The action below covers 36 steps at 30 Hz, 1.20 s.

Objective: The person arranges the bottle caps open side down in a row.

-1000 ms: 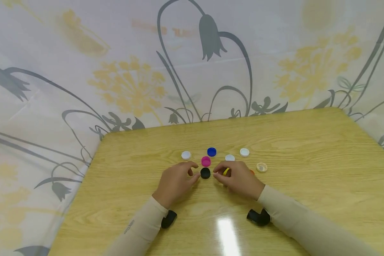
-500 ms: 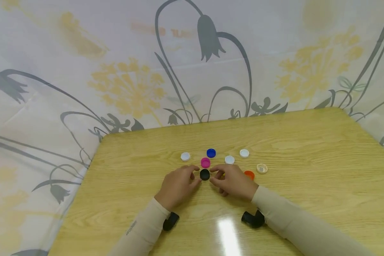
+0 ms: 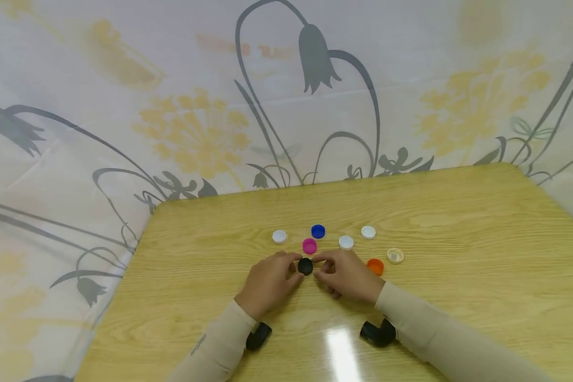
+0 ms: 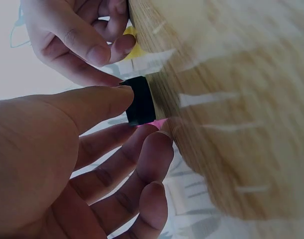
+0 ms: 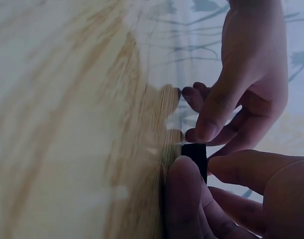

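Note:
On the wooden table, a black bottle cap [image 3: 305, 266] sits between both hands. My left hand [image 3: 270, 281] pinches its left side, with thumb and index finger against the rim in the left wrist view. From the other side my right hand [image 3: 350, 276] reaches in; its index fingertip meets the cap [image 4: 140, 101], while its thumb stands a little apart in the left wrist view. A pink cap [image 3: 310, 245] lies just beyond the black one. Part of a yellow cap [image 4: 134, 46] shows behind the right fingers; the head view hides it under that hand.
Further back lie a blue cap [image 3: 318, 231] and white caps [image 3: 279, 236], [image 3: 346, 242], [image 3: 368, 232]. To the right are an orange cap [image 3: 375, 266] and a cream cap [image 3: 394, 255]. A patterned cloth [image 3: 196, 106] hangs behind the table.
My right hand has moved left toward the black cap, uncovering the orange cap and covering the yellow one. My left fingers have closed in on the black cap's edge.

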Each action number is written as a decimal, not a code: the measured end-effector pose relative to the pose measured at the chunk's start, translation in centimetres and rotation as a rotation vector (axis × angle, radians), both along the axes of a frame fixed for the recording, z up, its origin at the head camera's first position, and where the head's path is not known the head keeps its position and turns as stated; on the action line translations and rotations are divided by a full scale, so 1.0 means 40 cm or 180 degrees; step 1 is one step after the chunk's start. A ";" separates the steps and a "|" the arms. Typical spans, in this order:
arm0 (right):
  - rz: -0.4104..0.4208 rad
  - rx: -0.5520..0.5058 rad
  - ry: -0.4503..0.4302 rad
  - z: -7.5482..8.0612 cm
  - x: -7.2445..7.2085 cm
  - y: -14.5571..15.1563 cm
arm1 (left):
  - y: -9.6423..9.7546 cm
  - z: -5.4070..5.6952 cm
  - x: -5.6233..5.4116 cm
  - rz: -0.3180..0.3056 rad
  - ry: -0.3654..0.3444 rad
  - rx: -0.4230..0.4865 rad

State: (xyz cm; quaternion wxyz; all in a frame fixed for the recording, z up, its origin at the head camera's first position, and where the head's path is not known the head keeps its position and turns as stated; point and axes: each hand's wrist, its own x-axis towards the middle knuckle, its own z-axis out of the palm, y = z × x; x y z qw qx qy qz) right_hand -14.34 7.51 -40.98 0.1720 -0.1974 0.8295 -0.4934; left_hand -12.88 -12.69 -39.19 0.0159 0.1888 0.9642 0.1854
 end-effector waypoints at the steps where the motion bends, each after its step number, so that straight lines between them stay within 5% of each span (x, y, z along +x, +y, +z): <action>1: 0.0003 0.0004 0.0016 -0.001 0.000 0.001 | 0.001 0.000 0.000 0.0000 0.0004 -0.0010; 20: 0.0119 0.0022 0.0198 -0.002 0.015 0.007 | 0.001 -0.001 0.003 -0.0127 -0.0033 0.0034; 36: 0.0334 -0.0006 -0.0050 -0.001 0.032 0.006 | -0.026 -0.002 0.029 -0.0408 -0.0495 0.0439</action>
